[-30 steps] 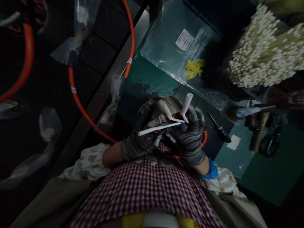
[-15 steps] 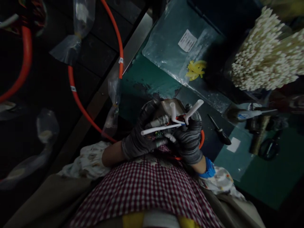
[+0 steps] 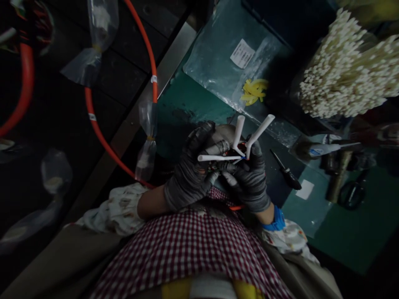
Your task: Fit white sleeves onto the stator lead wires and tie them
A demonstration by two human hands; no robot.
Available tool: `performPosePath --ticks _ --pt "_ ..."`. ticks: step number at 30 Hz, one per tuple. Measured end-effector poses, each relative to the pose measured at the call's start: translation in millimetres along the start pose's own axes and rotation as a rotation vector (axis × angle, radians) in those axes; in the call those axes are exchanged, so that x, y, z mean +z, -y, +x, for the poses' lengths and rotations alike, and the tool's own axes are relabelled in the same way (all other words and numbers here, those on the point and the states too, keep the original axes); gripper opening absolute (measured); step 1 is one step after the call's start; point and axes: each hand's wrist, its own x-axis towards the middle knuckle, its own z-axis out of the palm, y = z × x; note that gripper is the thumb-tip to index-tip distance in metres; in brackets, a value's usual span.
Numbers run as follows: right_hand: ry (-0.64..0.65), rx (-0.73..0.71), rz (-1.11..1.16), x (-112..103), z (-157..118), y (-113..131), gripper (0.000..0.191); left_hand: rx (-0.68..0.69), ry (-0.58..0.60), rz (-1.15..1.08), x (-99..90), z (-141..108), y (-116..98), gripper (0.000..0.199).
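Note:
Both my hands wear grey gloves with pale fingertips and meet in front of the checked apron. My left hand [image 3: 190,176] is closed round the left side of a rounded metal housing [image 3: 225,132]. My right hand [image 3: 252,185] grips its right side, thumb and fingers close to thin wires inside. Three white sleeves stick out of the wiring: one points left [image 3: 215,158], one up [image 3: 239,129], one up and right [image 3: 262,129]. A bit of blue shows where they meet. Fingers hide most of the housing's inside. An orange cable [image 3: 236,207] passes below my right hand.
Plastic sheeting [image 3: 215,62] with yellow strips [image 3: 254,91] covers part of the green table. Rightward lie a screwdriver [image 3: 285,170], scissors [image 3: 353,193], a nozzle bottle [image 3: 326,149] and a bundle of white-tipped sticks [image 3: 346,74]. An orange cable [image 3: 102,139] with bagged ends loops at left.
My hands and the housing have shifted slightly right. The white sleeves have swung: the left-pointing one lies flatter and the two upright ones reach higher and further right.

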Motion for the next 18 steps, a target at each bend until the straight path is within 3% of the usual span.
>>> performPosePath --ticks 11,14,18 --pt "-0.053 0.151 0.258 11.9 -14.8 -29.1 0.088 0.11 -0.085 -0.014 5.3 5.6 -0.5 0.058" --pt "-0.144 0.204 0.323 16.8 -19.0 -31.0 0.079 0.106 -0.084 0.01 4.9 6.6 -1.5 0.052" --pt "-0.158 0.288 0.431 20.9 -17.6 -24.0 0.073 0.074 -0.088 -0.019 4.6 5.5 -3.4 0.048"
